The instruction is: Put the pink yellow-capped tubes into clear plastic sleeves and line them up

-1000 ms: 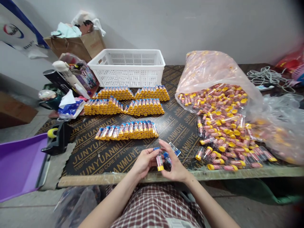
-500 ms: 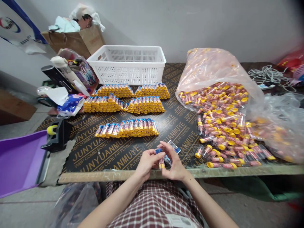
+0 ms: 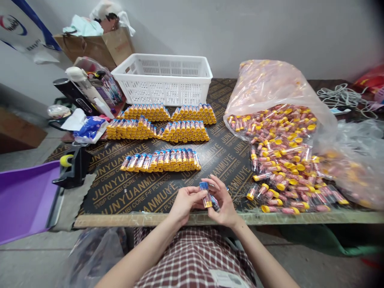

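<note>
The tube (image 3: 206,196) has shifted slightly up, left hand (image 3: 184,203) clamped on it, right hand (image 3: 223,204) fingers apart.

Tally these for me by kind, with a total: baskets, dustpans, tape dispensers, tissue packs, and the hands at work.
Basket: 1
Dustpan: 1
Tape dispenser: 1
Tissue pack: 1
Left hand and right hand: 2
Total: 6

It looks like a small packing workshop. Capped tubes (image 3: 175,159) sit stacked on a plywood worktable (image 3: 126,192), beside a tape dispenser (image 3: 73,167) and plastic crate (image 3: 165,86).
</note>
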`<move>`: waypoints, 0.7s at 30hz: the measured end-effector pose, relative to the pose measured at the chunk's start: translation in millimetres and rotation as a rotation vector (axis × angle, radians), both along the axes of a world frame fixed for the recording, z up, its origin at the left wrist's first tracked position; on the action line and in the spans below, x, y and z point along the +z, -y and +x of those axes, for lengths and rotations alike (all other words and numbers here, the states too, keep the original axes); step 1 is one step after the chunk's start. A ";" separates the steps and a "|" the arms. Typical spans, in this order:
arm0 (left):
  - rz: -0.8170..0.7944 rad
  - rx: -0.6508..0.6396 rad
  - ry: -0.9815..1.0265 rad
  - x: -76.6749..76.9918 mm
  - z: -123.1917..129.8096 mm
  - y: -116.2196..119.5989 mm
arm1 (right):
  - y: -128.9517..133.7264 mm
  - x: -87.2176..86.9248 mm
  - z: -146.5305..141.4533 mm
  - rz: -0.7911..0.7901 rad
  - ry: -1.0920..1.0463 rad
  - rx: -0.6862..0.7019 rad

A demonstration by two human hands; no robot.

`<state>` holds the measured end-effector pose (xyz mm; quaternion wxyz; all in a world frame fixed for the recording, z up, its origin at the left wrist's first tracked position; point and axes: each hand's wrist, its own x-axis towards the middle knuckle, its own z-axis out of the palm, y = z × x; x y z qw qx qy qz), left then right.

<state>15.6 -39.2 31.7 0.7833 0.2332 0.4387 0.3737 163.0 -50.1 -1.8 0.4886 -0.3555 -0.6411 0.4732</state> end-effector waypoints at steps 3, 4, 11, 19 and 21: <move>-0.003 0.017 0.000 0.4 -0.5 -0.3 | 1.2 -0.7 -1.8 0.006 -0.028 0.002; -0.005 0.020 -0.003 1.0 -0.8 -0.3 | 1.3 -0.6 -2.3 0.010 -0.034 0.002; -0.015 0.033 -0.038 4.1 -0.8 0.7 | 1.0 0.8 -4.0 0.027 -0.033 -0.038; -0.014 0.035 -0.034 1.2 -1.1 1.5 | 1.0 0.4 -4.3 0.039 -0.002 -0.042; -0.008 0.031 -0.028 0.6 -1.6 1.3 | 0.8 0.8 -4.4 0.037 -0.012 -0.041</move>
